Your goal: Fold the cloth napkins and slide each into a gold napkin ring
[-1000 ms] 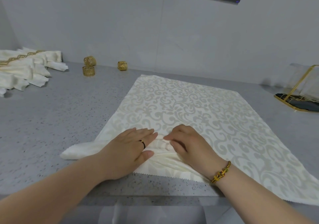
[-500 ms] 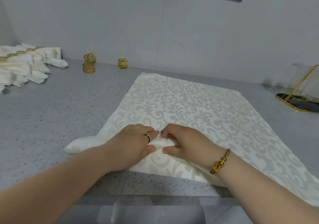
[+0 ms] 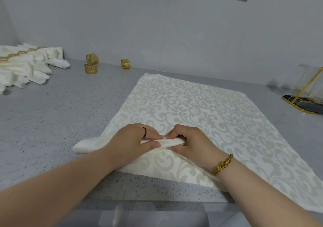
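The patterned napkin (image 3: pixel 201 108) lay spread on the grey surface (image 3: pixel 52 113), its near edge gathered into a ridge (image 3: pixel 172 142) at six o'clock. The left hand (image 3: pixel 132 139) and right hand (image 3: pixel 190 141) both pinched that ridge, fingers (image 3: pixel 176 130) curled over it, knuckles nearly touching. One second before, the left fingers had lain flatter on the cloth; the ridge had since thickened and risen. A pair of gold rings (image 3: pixel 90 68) and a third ring (image 3: pixel 125 64) stood unmoved at eleven o'clock. Finished napkins (image 3: pixel 22 66) lay at ten o'clock, a gold rack (image 3: pixel 304 102) at three o'clock.
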The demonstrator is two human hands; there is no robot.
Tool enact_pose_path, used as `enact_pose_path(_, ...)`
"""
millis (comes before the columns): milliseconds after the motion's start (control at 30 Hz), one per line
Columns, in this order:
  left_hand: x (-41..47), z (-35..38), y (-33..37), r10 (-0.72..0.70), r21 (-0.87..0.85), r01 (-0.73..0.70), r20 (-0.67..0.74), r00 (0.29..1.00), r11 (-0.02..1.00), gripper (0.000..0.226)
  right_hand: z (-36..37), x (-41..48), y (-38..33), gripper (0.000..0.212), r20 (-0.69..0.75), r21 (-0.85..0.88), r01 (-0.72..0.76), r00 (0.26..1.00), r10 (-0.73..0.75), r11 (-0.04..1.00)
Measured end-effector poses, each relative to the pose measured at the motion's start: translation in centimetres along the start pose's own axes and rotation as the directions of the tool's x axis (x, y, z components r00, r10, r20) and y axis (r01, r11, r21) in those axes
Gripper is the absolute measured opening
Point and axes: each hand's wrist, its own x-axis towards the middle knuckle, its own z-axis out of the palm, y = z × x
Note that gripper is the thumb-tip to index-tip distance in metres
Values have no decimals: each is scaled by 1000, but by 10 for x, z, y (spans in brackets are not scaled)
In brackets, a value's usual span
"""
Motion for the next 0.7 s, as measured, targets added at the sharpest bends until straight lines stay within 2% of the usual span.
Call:
enact_pose_path(100, -1, 2, 2, 28, 86, -29, 12, 1000, 996, 26, -10, -2, -7, 19, 146, 11, -80, 986, 78, 997)
enact_pose_path(167, 0, 3, 1, 50, 131, -51, 12, 999, 990, 28, -9, -3, -12, 17, 139, -6, -74, 987, 74, 997)
enact_pose_path(267, -2, 4, 3, 68, 197, -71, 25, 997, 978, 31, 0, 0, -14, 26, 89, -140, -8, 996, 20, 990)
enact_pose_path(400, -3, 2, 6, 68, 282, -103, 129, 989, 954, 72, 1, 4, -14, 23, 118, -196, 44, 993, -21, 980)
enact_pose_path(467, -1, 1, 5, 69, 323, -123, 173, 982, 938, 63, 3, 3, -13, 13, 93, -185, 46, 995, -29, 982)
enact_pose_path(533, 1, 0, 6, 77, 315, -118, 140, 987, 942, 51, 6, 1, -11, 7, 51, -155, 27, 999, -19, 988)
enact_pose_path(633, 6, 3, 4, 71, 340, -98, 91, 993, 935, 41, 5, 0, -10, 24, 19, -70, -12, 1000, 13, 997)
enact_pose_path(700, 7, 5, 3, 81, 349, -99, 66, 995, 932, 48, 2, -1, -12, 29, 95, -72, -20, 995, 27, 997)
